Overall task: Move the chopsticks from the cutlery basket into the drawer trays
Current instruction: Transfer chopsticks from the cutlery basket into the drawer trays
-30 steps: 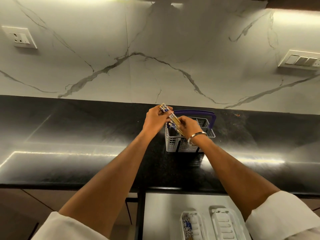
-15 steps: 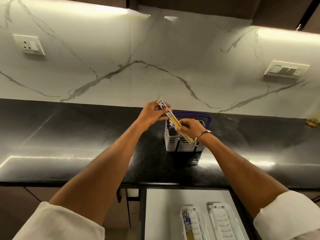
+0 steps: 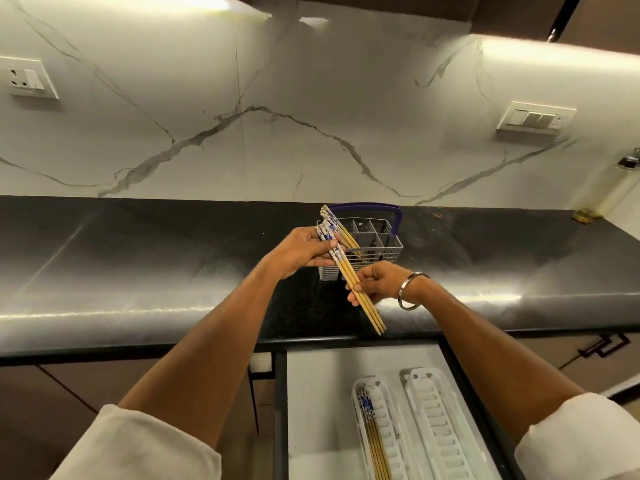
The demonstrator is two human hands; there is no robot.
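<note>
I hold a bundle of thin wooden chopsticks with blue-and-white patterned tops [image 3: 349, 271] above the black stone counter [image 3: 138, 258], in front of the grey plastic cutlery basket with the purple handle [image 3: 377, 244]. They look light, stiff and smooth, likely to fan out or slip, so I judge two grips along the length safest. My left hand [image 3: 304, 252] is curled around the patterned ends, thumb pressed across them. My right hand [image 3: 375, 285] pinches the plain shafts lower down, fingers partly closed. Below, the open drawer's left white plastic tray [image 3: 391, 441] already holds some chopsticks; the right white tray [image 3: 440, 427] beside it looks bare.
</note>
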